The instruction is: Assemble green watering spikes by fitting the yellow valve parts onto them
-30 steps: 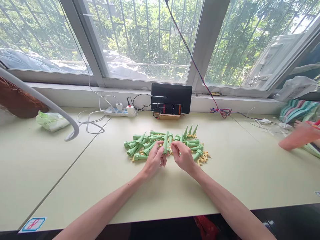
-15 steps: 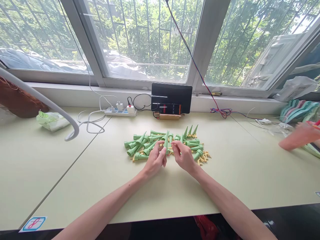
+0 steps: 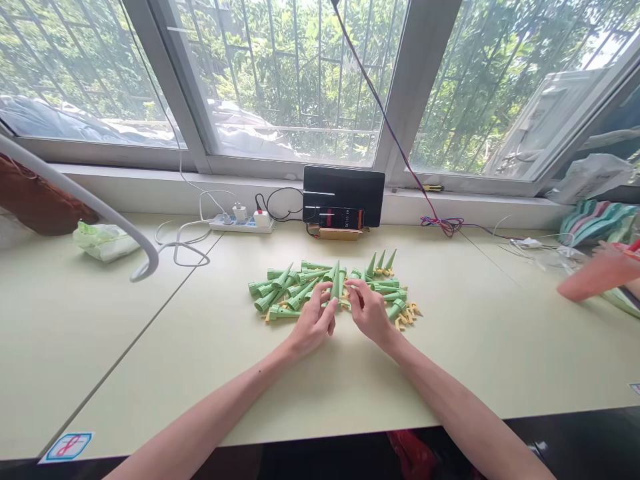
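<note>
My left hand (image 3: pixel 314 322) is closed around the lower part of a green plastic watering spike (image 3: pixel 337 281), its pointed end upward. Just to the right, my right hand (image 3: pixel 371 311) has thumb and forefinger pinched together; whatever lies between them is too small to make out. A pile of green spikes (image 3: pixel 281 295) spreads to the left of my hands, and several more (image 3: pixel 385 288) lie on the right. Small yellow pieces (image 3: pixel 407 316) are heaped beyond my right hand. At the back of the pile, three spikes (image 3: pixel 383 259) point upward.
A tablet (image 3: pixel 344 190) with a phone (image 3: pixel 343 218) before it stands by the window. A power strip (image 3: pixel 243 224) and cables lie to the left, near a soft packet (image 3: pixel 107 241). At the right edge, another person's hand is by a blurred reddish cup (image 3: pixel 595 278).
The spike in my left hand has shifted slightly right and leans a little. My right hand has moved slightly right, away from it.
</note>
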Demonstrator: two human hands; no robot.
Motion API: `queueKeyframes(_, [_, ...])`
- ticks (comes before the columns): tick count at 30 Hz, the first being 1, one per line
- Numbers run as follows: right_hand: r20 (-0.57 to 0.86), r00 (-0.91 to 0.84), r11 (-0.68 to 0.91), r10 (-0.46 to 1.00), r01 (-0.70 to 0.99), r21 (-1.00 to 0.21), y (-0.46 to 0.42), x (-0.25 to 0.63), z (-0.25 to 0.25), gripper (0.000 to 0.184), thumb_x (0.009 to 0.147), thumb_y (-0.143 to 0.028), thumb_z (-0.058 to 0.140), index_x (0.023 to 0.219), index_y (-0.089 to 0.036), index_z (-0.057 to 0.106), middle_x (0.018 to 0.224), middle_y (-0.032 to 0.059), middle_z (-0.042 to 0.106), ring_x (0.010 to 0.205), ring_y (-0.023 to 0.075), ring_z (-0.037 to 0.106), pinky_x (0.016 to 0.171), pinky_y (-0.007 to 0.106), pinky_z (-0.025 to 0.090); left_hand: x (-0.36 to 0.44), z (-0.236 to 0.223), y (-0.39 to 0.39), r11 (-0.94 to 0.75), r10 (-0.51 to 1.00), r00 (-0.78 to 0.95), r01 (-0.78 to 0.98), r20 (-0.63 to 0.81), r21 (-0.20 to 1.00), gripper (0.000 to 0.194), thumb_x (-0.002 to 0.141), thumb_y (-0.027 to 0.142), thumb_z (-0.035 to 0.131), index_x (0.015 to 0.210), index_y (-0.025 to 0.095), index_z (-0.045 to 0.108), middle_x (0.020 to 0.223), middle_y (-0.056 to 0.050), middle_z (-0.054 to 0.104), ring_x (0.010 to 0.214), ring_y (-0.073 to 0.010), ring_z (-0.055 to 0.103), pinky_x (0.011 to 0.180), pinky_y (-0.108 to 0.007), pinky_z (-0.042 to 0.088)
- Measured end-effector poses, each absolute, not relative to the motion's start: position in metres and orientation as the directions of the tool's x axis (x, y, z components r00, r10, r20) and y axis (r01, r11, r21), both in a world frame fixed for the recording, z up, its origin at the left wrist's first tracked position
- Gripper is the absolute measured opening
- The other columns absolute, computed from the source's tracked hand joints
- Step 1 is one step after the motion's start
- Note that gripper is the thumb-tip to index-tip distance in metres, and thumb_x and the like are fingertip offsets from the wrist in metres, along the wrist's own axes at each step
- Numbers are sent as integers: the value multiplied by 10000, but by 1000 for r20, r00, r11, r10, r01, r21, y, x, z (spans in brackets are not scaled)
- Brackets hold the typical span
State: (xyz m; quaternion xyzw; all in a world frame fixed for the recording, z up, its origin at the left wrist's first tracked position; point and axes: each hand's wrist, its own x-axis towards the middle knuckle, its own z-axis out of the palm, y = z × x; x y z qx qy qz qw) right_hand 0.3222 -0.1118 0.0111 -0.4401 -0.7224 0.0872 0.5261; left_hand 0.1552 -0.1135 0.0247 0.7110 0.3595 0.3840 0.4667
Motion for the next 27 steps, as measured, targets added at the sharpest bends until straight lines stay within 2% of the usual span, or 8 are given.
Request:
queueKeyframes(2, [689, -48, 598, 723, 544, -589, -112, 323, 10, 142, 1000, -206, 426, 1047, -205, 559, 557, -76, 426, 434, 95, 385, 465, 213, 351, 155, 23, -113, -308, 865, 452, 138, 217, 941, 338, 1000, 410, 380, 1263, 198, 353, 453, 109, 497, 420, -109, 479, 661, -291, 476])
queueKeyframes(7, [691, -37, 593, 722, 549, -589, -112, 323, 10, 147, 1001, -205, 423, 1060, -205, 558, 547, -81, 436, 424, 87, 398, 457, 201, 344, 156, 20, -112, -263, 855, 479, 65, 201, 962, 391, 994, 468, 368, 1277, 200, 340, 652, 46, 602, 419, -91, 498, 489, -230, 421])
queueKeyframes(12, [688, -22, 580, 725, 558, -594, -112, 323, 10, 147, 1004, -210, 423, 1057, -199, 560, 543, -85, 413, 421, 82, 385, 458, 196, 332, 156, 20, -112, -294, 850, 478, 81, 222, 952, 387, 985, 446, 411, 1288, 213, 345, 640, 58, 585, 412, -83, 516, 510, -231, 454])
queueKeyframes(20, [675, 11, 551, 737, 569, -610, -113, 323, 14, 178, 1019, -261, 402, 1043, -195, 565, 540, -74, 428, 425, 91, 413, 457, 201, 342, 155, 19, -113, -291, 849, 480, 80, 219, 953, 357, 974, 438, 448, 1273, 260, 370, 900, -25, 653, 463, -73, 568, 449, -201, 437])
queueKeyframes(24, [684, 31, 548, 729, 572, -610, -115, 321, 16, 179, 1020, -281, 407, 1042, -200, 565, 546, -69, 449, 429, 92, 426, 460, 199, 361, 158, 21, -113, -220, 853, 487, 9, 187, 976, 397, 968, 480, 437, 1277, 246, 350, 1041, -71, 638, 443, -54, 547, 365, -179, 397])
queueKeyframes(27, [694, 12, 576, 720, 547, -607, -116, 320, 18, 166, 1017, -271, 418, 1036, -200, 567, 569, -58, 495, 453, 95, 473, 478, 202, 390, 159, 25, -112, -127, 852, 503, -74, 147, 989, 415, 966, 504, 428, 1273, 238, 346, 1021, -67, 635, 456, -75, 571, 343, -183, 399])
